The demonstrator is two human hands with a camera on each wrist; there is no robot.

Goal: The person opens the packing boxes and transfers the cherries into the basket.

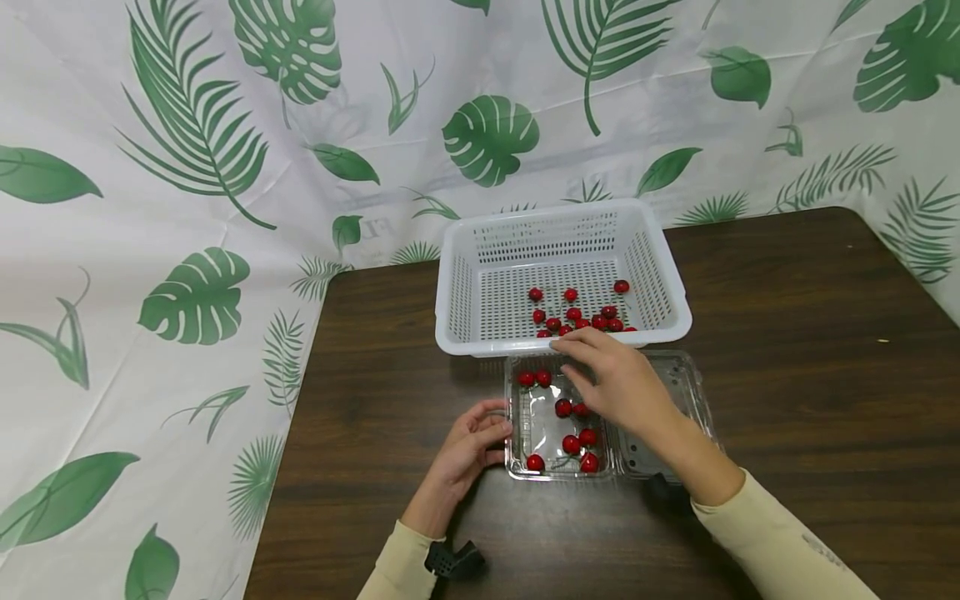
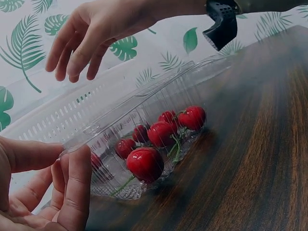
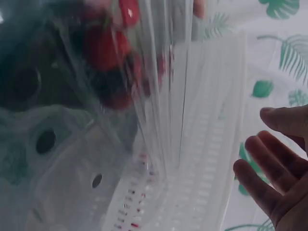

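Note:
My left hand [image 1: 467, 450] pinches the left rim of a clear plastic clamshell box [image 1: 551, 429] between thumb and fingers. Several red cherries [image 1: 572, 444] with green stems lie in its left half; its lid [image 1: 656, 454] is folded out flat to the right, with round holes. My right hand [image 1: 618, 379] hovers over the box near the front rim of a white perforated basket [image 1: 562, 346], its fingers spread and nothing between them. More cherries [image 1: 573, 313] lie in the basket, mostly toward its front. In the left wrist view the right hand [image 2: 103, 36] hangs above the box.
The dark wooden table [image 1: 787, 375] extends to both sides of the basket and box. A white cloth [image 1: 405, 167] with green leaf prints hangs behind and to the left. A black wrist strap [image 1: 453, 561] is on the left wrist.

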